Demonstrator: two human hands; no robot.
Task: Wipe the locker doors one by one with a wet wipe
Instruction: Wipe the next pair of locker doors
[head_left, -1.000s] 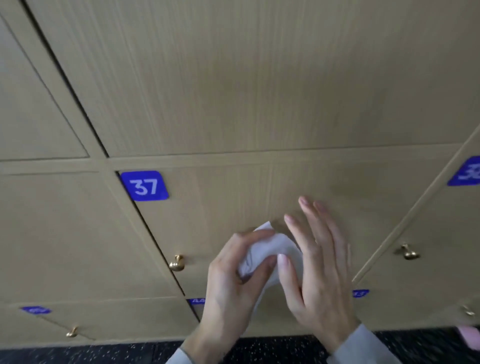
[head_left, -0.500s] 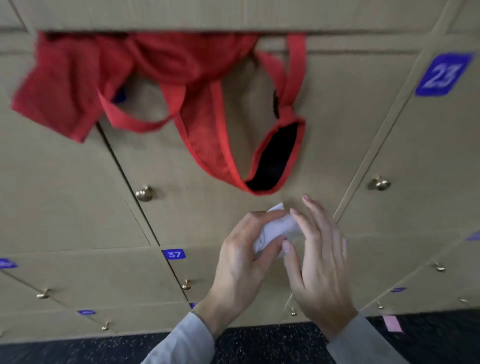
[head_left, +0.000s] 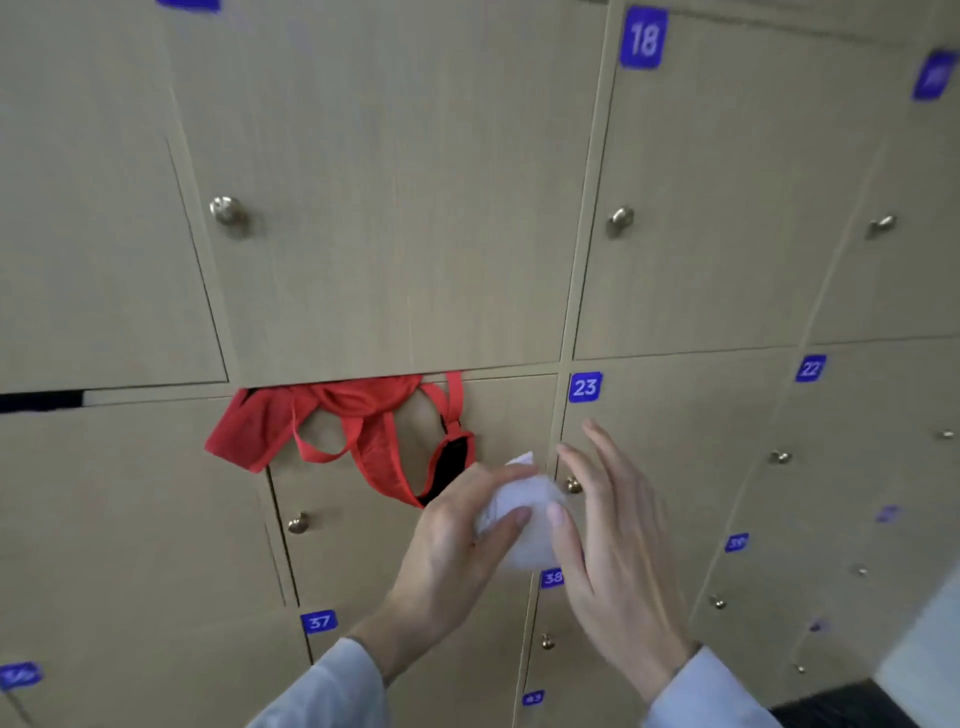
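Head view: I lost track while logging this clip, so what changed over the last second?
The view tilted up from door 37 to doors 23 and 18, bringing the red bag into sight. Unchanged: the left hand still grips the wet wipe, the right hand stays open beside it.

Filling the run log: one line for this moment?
left hand: grips crumpled white wet wipe | right hand: thumb on wipe | red mesh bag: hangs from locker

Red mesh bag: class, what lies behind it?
Behind the red mesh bag a tan locker door shows through the strap loops. The bag's top disappears into the gap above that door; the locker's interior is hidden.
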